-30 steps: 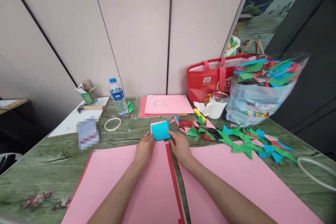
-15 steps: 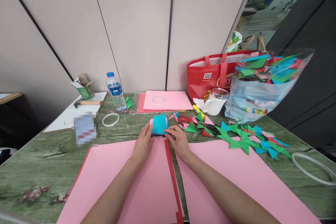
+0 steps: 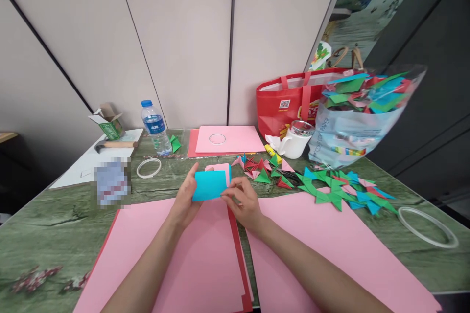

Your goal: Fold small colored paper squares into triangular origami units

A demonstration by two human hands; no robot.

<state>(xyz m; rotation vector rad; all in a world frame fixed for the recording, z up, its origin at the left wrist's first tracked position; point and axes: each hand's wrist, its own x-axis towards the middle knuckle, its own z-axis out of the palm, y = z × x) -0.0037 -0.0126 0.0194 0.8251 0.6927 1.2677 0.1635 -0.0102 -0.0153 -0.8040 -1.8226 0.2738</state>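
Observation:
A small blue paper sheet (image 3: 209, 185) is lifted off the table, held between both hands. My left hand (image 3: 186, 200) grips its left edge with thumb and fingers. My right hand (image 3: 244, 202) pinches its lower right corner. Behind it lies a small stack of pink and blue squares (image 3: 222, 169) on the green table (image 3: 55, 227). Large pink sheets (image 3: 191, 259) lie under my forearms, another pink sheet (image 3: 330, 244) to the right.
Folded paper triangles (image 3: 330, 188) in green, blue, red and pink are scattered to the right. A clear bag of them (image 3: 362, 117), a white mug (image 3: 293, 143), a red bag (image 3: 290, 105), a water bottle (image 3: 154, 127), tape rings (image 3: 149, 167) and a box (image 3: 106, 122) stand further back.
The blue sheet came off the stack on the table and now hangs lifted between both hands, drawn nearer to me. The camera shifted slightly.

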